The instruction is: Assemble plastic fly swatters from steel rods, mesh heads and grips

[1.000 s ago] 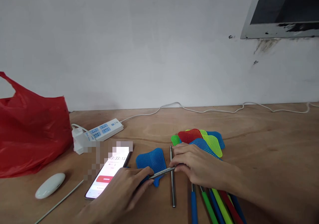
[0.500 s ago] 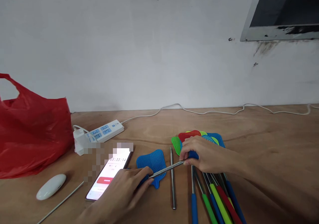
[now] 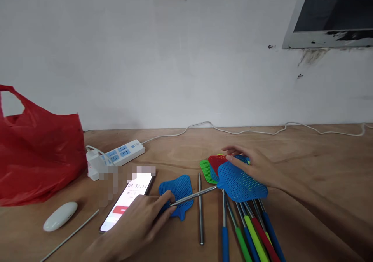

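On a wooden table (image 3: 305, 157), a thin silver metal rod (image 3: 194, 196) slants from the pinching left hand (image 3: 140, 223) rightward to a blue plastic mesh swatter head (image 3: 240, 184) gripped by the right hand (image 3: 259, 166).

On my feed I see a blue grid-mesh swatter head (image 3: 240, 182) at five o'clock, a second blue mesh head (image 3: 177, 190) at its nine, and a red mesh head (image 3: 217, 161) and a green mesh head (image 3: 206, 170) at its eleven. The handles (image 3: 250, 231) run blue, green, yellow and red. There is a silver rod (image 3: 194, 196), a red bag (image 3: 37, 165), a white strip (image 3: 124, 152) with blue sockets and a brown grained table (image 3: 320, 165).
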`<action>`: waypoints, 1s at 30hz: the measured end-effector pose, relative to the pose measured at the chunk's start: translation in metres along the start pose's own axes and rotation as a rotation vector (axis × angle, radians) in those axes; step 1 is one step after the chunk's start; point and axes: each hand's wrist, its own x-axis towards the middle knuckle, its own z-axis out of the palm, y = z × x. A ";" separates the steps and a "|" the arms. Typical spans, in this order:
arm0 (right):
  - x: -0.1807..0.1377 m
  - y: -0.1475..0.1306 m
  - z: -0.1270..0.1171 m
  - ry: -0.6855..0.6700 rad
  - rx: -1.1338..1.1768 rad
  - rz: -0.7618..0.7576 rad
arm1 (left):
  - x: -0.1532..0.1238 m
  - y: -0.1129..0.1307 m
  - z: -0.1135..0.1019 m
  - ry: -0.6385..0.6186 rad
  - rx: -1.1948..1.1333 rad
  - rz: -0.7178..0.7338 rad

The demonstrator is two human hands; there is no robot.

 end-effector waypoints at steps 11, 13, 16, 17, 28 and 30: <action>-0.063 -0.005 0.040 -0.017 0.839 0.656 | -0.021 -0.005 -0.003 0.076 -0.064 -0.076; -0.064 -0.009 0.042 0.033 0.846 0.643 | -0.025 -0.010 -0.002 0.091 -0.065 -0.091; -0.061 -0.011 0.042 0.093 0.826 0.635 | -0.031 -0.016 0.001 0.174 -0.040 -0.103; -0.059 -0.012 0.044 0.101 0.810 0.621 | -0.032 -0.017 0.003 0.205 -0.026 -0.102; -0.054 -0.030 0.055 -0.044 0.817 0.525 | -0.015 0.001 -0.002 0.091 -0.113 -0.056; -0.051 -0.033 0.049 -0.018 0.868 0.597 | -0.016 0.005 -0.003 0.090 -0.156 -0.080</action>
